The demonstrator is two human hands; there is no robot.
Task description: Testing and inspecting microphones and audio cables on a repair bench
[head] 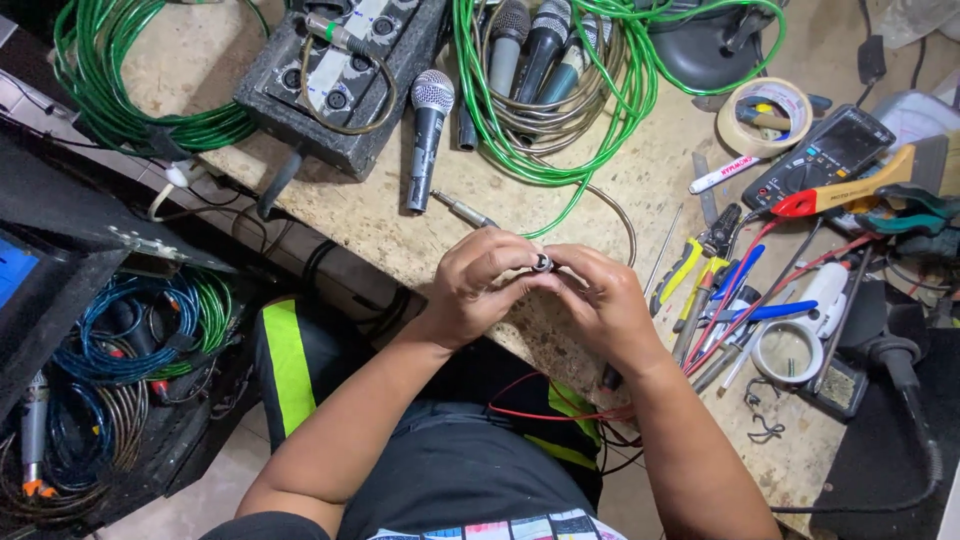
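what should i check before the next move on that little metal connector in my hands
1. Connector pinched by both hands, left hand and right hand: ok.
2. Connector over the workbench, not off the edge: ok.
3. Cable joined to the connector: cannot tell, fingers hide it.
4. Pliers close beside the right hand: ok.
5. Loose microphone lying apart from the hands: ok.
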